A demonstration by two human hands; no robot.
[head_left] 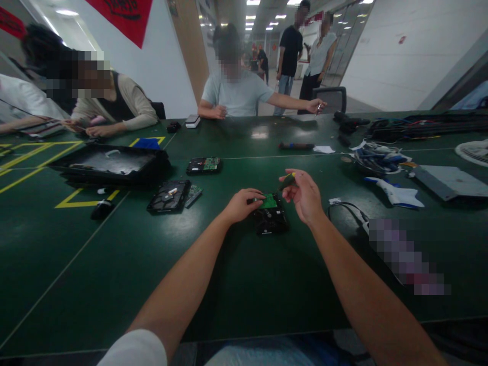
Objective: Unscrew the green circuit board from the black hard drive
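In front of me on the green table lies a hard drive (270,221), black, with a green circuit board (269,201) at its far end. My left hand (244,206) grips the drive's left side, fingertips reaching over the board's edge. Between the fingers of my right hand (303,195) is a screwdriver (288,180) with a dark green and yellow handle. It points down and left towards the board; whether its tip touches is too small to tell. Further left are another hard drive (170,196), a loose circuit board (193,195) beside it, and a third drive (203,164).
A black tray (110,165) and a small black object (102,209) are at left. On the right are a phone-like object (404,256) with a cable, a white-blue glove (396,193), a heaped bowl (381,157) and a grey metal box (453,182). People sit across the table.
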